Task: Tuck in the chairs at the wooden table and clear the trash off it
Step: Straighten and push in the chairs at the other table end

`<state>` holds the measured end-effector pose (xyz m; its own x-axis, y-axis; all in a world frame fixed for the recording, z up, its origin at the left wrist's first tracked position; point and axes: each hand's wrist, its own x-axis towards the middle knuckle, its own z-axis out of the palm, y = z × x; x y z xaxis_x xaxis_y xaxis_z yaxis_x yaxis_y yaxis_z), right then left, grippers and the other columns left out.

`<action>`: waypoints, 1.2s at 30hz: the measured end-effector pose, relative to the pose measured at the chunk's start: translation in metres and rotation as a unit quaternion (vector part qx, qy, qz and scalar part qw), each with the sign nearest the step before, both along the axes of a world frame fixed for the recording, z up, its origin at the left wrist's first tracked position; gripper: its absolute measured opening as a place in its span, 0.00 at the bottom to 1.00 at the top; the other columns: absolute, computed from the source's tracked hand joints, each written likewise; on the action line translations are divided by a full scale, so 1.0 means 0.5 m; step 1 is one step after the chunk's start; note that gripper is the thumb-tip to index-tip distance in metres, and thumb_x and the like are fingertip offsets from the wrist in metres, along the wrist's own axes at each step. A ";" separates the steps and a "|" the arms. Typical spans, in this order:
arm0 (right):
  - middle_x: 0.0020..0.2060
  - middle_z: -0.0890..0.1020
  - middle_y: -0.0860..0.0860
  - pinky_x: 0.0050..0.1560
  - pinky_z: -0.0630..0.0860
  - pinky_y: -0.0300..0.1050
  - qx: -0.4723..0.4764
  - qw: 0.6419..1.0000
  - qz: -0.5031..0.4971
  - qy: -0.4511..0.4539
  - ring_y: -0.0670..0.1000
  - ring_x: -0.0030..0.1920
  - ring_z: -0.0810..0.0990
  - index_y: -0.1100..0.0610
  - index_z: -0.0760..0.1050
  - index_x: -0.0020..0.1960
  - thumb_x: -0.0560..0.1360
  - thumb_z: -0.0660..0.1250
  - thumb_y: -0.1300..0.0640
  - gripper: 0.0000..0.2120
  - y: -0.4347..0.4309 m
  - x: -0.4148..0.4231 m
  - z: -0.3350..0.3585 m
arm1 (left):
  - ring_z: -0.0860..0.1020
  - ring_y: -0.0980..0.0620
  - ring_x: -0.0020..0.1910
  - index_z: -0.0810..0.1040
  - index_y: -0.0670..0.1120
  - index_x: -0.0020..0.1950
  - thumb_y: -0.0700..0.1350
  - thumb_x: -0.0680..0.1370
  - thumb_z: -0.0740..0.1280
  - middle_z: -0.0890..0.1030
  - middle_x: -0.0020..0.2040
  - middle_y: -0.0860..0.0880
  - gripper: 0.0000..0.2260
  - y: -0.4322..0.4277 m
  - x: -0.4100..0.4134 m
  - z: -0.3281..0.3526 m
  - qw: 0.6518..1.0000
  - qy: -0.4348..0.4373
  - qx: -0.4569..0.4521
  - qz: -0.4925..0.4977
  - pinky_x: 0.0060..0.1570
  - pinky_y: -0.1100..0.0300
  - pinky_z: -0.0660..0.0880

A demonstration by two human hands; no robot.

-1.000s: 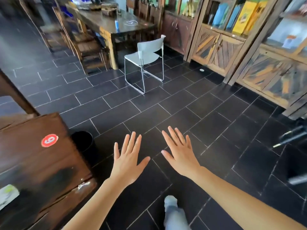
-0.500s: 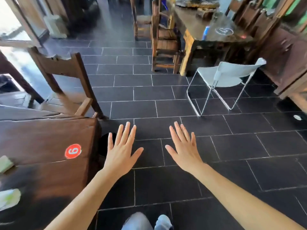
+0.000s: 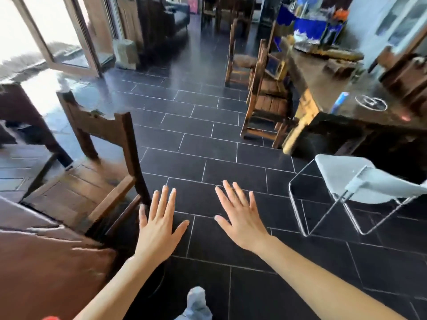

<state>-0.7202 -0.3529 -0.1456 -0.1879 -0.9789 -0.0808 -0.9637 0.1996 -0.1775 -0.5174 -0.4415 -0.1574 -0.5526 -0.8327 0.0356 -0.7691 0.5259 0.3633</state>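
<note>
Both hands are held out flat over the dark tiled floor, fingers spread and holding nothing: my left hand (image 3: 159, 224) and my right hand (image 3: 240, 215). A dark wooden table (image 3: 46, 269) fills the lower left corner, with a red sticker just showing at the bottom edge. A wooden chair (image 3: 92, 172) stands pulled out beside it, its back post just left of my left hand. No trash on this table is in view.
A white metal-framed chair (image 3: 360, 185) stands at right, away from a second long wooden table (image 3: 360, 107) bearing a blue packet (image 3: 339, 101) and clutter. More wooden chairs (image 3: 265, 95) line that table. An open glass door (image 3: 57, 42) is at far left.
My view has swung left: the cabinets have left the frame, the wooden chair and doorway have come in, and the numbered sticker has slid to the bottom edge. Both hands stay open and spread.
</note>
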 end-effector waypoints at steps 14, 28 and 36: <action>0.77 0.40 0.48 0.72 0.39 0.63 -0.013 0.997 0.076 0.024 0.52 0.76 0.37 0.47 0.39 0.76 0.73 0.38 0.38 0.34 -0.644 -0.395 -0.002 | 0.30 0.52 0.72 0.33 0.56 0.73 0.67 0.72 0.41 0.32 0.74 0.54 0.34 -0.587 -0.387 -0.013 0.998 -0.028 -0.026 0.051 0.68 0.46 0.29; 0.76 0.37 0.48 0.73 0.38 0.58 0.014 0.935 0.354 0.028 0.51 0.75 0.36 0.47 0.37 0.76 0.74 0.38 0.38 0.32 -1.342 -0.465 -0.033 | 0.31 0.55 0.72 0.37 0.56 0.74 0.66 0.73 0.45 0.37 0.76 0.52 0.34 -1.054 -0.471 -0.051 0.957 -0.010 -0.001 0.289 0.68 0.48 0.30; 0.77 0.44 0.48 0.73 0.41 0.57 -0.012 0.883 0.468 0.024 0.50 0.76 0.41 0.48 0.43 0.77 0.76 0.46 0.39 0.32 -1.747 -0.278 -0.048 | 0.28 0.58 0.70 0.37 0.55 0.75 0.66 0.71 0.43 0.34 0.75 0.53 0.36 -1.403 -0.340 -0.067 0.919 -0.006 0.001 0.395 0.68 0.48 0.29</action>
<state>-0.8589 -1.2262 -0.1697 0.7025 -0.7081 -0.0714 -0.7106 -0.6923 -0.1256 -0.6874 -1.1428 -0.1909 0.2231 -0.9743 0.0308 -0.9142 -0.1981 0.3537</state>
